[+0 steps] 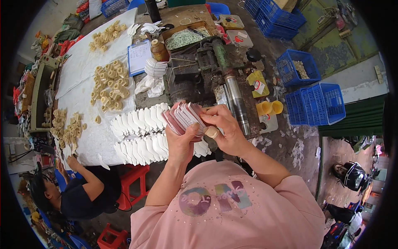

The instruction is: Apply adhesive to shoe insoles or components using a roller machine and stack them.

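A stack of thin, pink and white curved pieces is held up above the near edge of the table. My left hand is closed around its lower left side, thumb across the front. At the right end of the stack, the bent fingers of my right hand grip its edge. By my right thumb is a small beige round thing; I cannot tell whether it covers the thumb or is a loose part. Two rows of white curved pieces lie side by side on the table, partly hidden behind my hands.
Beige fittings lie in heaps on the white-covered table. Beyond my hands stands a dark machine with a metal cylinder. Blue crates stand at the right. Another person works at the left, near a red stool.
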`<state>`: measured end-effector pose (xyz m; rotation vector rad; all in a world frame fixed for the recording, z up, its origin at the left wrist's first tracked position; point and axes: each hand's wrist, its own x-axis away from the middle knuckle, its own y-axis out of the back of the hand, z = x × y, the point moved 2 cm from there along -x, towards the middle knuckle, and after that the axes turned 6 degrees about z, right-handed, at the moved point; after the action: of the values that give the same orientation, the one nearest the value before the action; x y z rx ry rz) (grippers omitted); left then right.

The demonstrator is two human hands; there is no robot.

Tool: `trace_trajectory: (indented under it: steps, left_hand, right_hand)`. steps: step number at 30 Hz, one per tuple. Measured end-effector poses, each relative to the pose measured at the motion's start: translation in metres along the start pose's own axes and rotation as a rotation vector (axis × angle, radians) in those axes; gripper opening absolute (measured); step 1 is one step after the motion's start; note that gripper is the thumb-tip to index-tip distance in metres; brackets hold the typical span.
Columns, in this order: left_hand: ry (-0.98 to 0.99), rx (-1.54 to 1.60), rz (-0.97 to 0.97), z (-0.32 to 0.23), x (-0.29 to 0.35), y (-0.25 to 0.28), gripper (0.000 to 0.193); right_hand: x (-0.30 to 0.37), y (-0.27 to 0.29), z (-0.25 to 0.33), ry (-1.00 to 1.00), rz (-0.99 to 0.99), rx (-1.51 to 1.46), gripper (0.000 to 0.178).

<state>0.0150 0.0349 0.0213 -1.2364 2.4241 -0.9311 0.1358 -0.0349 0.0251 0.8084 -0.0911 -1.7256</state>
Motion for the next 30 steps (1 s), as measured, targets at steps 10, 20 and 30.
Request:
trace_trajectory:
  steps: [10, 20, 30]
  left_hand:
    - [0.096, 0.073, -0.018, 0.008, -0.011, 0.009, 0.064]
    - [-0.097, -0.045, -0.01, 0.012, -0.019, -0.012, 0.061]
    - [-0.042, -0.123, 0.029, 0.016, -0.009, -0.013, 0.062]
  right_hand:
    - [-0.006, 0.019, 0.011, -0.024, 0.113, 0.349, 0.033]
    - [-0.008, 0.016, -0.01, -0.271, 0.0, 0.073, 0.022]
    - [-0.008, 0.027, -0.016, -0.389, 0.009, -0.259, 0.014]
